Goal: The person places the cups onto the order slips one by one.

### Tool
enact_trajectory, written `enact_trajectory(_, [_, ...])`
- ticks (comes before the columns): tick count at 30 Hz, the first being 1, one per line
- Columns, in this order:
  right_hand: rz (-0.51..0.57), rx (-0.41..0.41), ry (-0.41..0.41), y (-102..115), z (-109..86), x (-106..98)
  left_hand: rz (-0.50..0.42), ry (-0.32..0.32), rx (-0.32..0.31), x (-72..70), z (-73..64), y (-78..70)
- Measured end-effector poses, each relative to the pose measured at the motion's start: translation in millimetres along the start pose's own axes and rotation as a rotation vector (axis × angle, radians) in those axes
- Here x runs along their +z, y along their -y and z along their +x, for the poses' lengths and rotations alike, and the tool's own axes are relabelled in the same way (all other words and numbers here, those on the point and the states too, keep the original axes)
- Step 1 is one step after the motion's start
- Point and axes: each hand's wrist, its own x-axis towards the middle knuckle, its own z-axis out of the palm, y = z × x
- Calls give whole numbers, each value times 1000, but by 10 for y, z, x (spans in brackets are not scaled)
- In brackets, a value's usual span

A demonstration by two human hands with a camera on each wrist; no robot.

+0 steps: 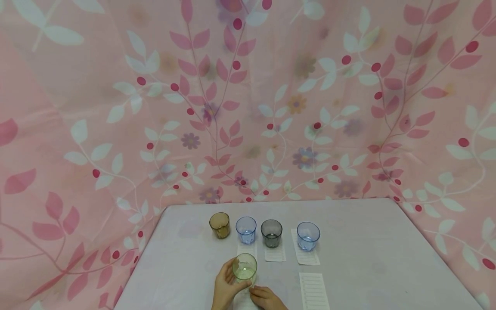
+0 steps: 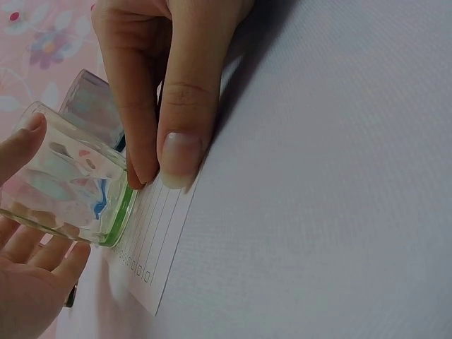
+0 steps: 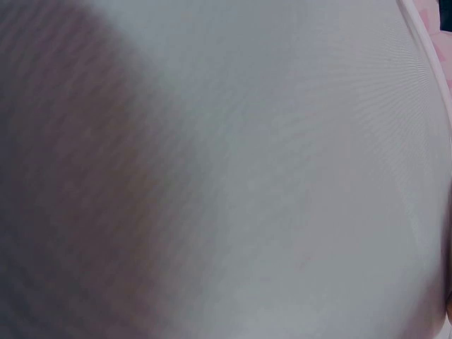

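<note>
Near the table's front edge my left hand (image 1: 226, 284) grips a pale green clear glass (image 1: 245, 268), thumb on one side and fingers on the other. In the left wrist view the glass (image 2: 67, 176) tilts, its green base close to a lined paper slip (image 2: 159, 240). My right hand (image 1: 267, 298) is just right of the glass. Its thumb and a finger pinch the edge of that slip, beside the glass's base. In the right wrist view a dark blur hides the left part, and no held thing shows.
Behind the hands stand an amber glass (image 1: 220, 225), a blue glass (image 1: 246, 230), a grey glass (image 1: 271, 234) and another blue glass (image 1: 308, 237). Paper slips lie under or before several of them. Another lined slip (image 1: 314, 290) lies to the right. A patterned pink curtain (image 1: 248, 129) surrounds the table.
</note>
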Motion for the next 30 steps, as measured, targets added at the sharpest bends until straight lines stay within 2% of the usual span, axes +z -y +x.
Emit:
enact_trajectory(7, [22,12,10,-8,-21,9,-20,4,-18,0,-1,-18])
enact_trajectory(13, [15,-16,9,-29,-34,22,3,-7,-20,8,-11,-13])
enact_trajectory(15, [16,-17,6,-27,-29,17,8,-21,13,13,-24,-12])
enact_trajectory(17, [19,-14,5,-22,-23,12,9,-33,82,17,-36,1])
enact_trajectory(20, [23,-7,10,-11,-13,0,18,-48,124,20,-46,10])
enact_trajectory(23, [23,-6,24,-7,-11,-4,17,-46,87,21,-39,16])
enact_trajectory(24, [26,-3,28,-6,-10,-5,19,-40,50,21,-36,5])
enact_trajectory(26, [32,3,34,-8,-10,-6,16,-34,19,23,-30,-6])
enact_trajectory(30, [26,6,47,-9,-5,-12,0,-23,-14,23,-33,-39])
